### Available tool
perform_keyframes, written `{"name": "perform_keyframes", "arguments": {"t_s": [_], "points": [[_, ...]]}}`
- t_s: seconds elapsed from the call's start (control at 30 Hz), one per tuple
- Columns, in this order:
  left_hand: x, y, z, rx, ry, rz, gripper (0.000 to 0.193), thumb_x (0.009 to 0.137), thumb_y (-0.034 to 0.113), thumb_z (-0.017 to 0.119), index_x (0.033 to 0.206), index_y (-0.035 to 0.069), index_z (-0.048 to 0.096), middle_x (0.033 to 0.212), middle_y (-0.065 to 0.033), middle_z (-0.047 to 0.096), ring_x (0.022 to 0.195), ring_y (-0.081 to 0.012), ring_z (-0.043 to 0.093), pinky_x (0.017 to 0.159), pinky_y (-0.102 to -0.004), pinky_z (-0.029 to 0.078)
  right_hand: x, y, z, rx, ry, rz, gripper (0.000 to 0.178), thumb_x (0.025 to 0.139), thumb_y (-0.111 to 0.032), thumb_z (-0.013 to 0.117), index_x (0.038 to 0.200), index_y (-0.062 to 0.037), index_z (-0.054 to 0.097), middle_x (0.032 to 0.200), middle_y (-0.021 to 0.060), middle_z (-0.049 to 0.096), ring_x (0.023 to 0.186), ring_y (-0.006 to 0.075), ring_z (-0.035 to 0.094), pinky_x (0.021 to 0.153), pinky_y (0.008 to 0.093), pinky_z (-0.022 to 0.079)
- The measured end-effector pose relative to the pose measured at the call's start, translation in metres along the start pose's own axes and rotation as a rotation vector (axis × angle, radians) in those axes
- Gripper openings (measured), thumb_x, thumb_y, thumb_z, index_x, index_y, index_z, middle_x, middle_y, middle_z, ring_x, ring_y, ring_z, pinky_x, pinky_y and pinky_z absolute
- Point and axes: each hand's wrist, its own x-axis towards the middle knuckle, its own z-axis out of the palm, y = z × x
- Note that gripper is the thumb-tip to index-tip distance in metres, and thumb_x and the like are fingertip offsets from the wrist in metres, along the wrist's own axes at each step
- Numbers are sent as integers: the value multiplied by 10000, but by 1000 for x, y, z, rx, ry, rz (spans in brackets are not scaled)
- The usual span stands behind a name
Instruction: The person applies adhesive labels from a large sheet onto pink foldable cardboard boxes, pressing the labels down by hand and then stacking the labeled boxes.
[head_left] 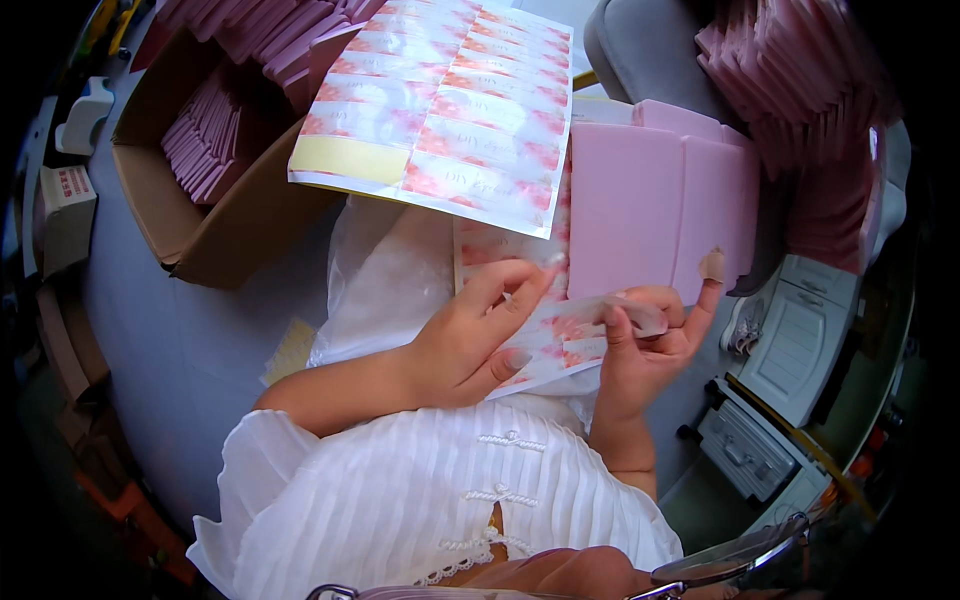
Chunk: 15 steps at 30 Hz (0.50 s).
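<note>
My right hand [645, 355] pinches a peeled, curling sticker label [590, 318] between thumb and bent fingers; one finger with a tan bandage [712, 266] sticks up. To its left hovers my left hand [470, 335], thumb and forefinger apart, seemingly holding nothing. Beneath both hands lies a lower sticker sheet [500, 248] with pink floral print, partly hidden by the left hand. Above it tilts a larger sheet of the same labels [480, 110], with one bare yellowish backing patch. Flat pink pouches [630, 210] overlap on my lap beside the right hand.
An open cardboard box [225, 235] of pink pouches stands at the far left. More pink pouches [790, 90] are stacked on a grey seat [650, 60] at the far right. A white cabinet [800, 345] and a grey case [745, 450] stand on the right.
</note>
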Motion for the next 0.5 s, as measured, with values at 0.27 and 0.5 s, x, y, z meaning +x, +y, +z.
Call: {"name": "perform_keyframes", "arguments": {"t_s": [0.27,0.5], "points": [[18,-24,21,-837,178,-624,476,939,67,419,1392,-12,298,1424,-139,346,1345,-227,320,1065,-333,311,26,-2,-11,-321,205,11,989,773,69,682,1467,-68,-9,972,68,571,857,105,585,787,208,469],[45,-17,26,-1021,283,-547,597,863,-36,422,1419,-8,208,1496,-125,230,1397,-227,221,1130,-345,193,37,21,15,-341,173,6,1013,778,48,691,1465,-80,-42,980,92,560,898,144,585,812,244,467]]}}
